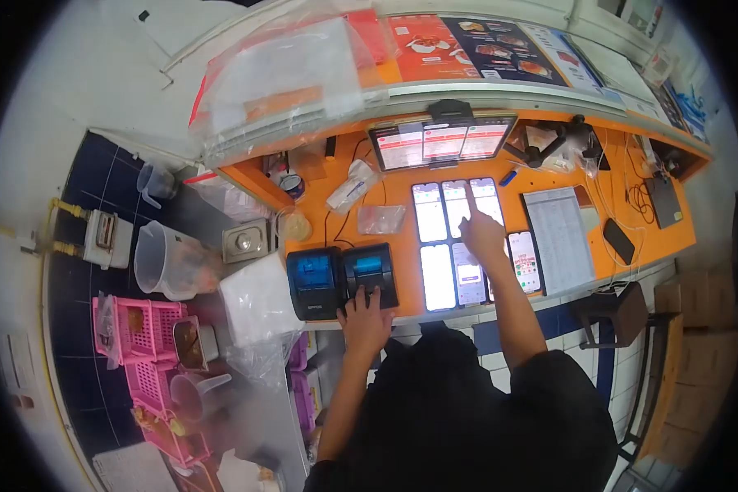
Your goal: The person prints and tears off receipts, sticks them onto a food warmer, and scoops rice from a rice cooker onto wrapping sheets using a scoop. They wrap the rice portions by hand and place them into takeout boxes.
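My left hand (365, 321) rests on the front of a black receipt printer (372, 267), its fingers spread and nothing held. A second black printer (312, 283) stands beside it on the left. My right hand (483, 236) reaches over several lit smartphones laid in two rows. Its index finger is stretched out over the upper middle phone (454, 201), with the other fingers curled. Whether the fingertip touches a screen I cannot tell. Under the hand and wrist, the lower middle phone (469, 287) and a neighbouring one are partly hidden.
Behind the phones stands a lit monitor (443, 143). Right of them lie a printed sheet (559, 238), a dark phone (619, 241) and loose cables. A plastic packet (381, 220) is behind the printers. Pink baskets (150, 328) and plastic jugs stand at left, a brown stool (619, 316) at right.
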The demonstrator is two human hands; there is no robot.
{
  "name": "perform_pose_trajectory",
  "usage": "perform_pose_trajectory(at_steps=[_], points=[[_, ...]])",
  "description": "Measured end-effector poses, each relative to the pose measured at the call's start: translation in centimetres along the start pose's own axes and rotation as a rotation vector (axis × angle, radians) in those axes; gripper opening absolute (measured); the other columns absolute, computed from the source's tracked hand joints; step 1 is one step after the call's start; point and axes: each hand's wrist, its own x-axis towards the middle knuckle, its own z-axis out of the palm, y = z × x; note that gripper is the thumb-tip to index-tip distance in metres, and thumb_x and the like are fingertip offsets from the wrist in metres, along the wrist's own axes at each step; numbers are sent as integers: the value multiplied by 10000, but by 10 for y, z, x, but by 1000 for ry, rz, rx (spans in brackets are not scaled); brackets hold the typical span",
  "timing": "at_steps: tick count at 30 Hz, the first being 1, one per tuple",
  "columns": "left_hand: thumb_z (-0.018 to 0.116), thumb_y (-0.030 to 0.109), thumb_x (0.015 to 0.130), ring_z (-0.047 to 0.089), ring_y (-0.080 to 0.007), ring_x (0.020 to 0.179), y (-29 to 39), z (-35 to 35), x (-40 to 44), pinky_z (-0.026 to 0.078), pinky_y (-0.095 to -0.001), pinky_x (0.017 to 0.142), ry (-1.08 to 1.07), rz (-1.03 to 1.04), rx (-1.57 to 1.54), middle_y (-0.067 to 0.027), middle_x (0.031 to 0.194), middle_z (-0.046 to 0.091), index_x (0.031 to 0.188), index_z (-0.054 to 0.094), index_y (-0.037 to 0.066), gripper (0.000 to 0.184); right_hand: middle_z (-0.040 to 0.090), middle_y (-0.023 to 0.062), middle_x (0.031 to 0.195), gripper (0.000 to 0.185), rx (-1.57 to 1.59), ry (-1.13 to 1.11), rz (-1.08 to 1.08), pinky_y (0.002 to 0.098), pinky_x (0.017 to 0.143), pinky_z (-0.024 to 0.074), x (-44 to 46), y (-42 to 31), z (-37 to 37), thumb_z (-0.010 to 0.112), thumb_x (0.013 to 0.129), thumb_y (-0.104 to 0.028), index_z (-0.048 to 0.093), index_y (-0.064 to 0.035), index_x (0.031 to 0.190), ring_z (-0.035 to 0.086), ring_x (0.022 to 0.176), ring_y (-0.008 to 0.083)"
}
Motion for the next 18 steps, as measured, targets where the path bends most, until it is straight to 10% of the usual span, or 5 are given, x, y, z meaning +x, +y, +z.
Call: perform_pose_trajectory(at_steps=[18], points=[[715,405,888,472,-402,1318,-2,-4,7,307,-686,1132,22,30,0,-181,1543,435,1480,541,159,664,747,177,923,598,-111,-439,22,514,762,573,-125,39,32,599,877,-200,523,-237,1468,737,861,362]])
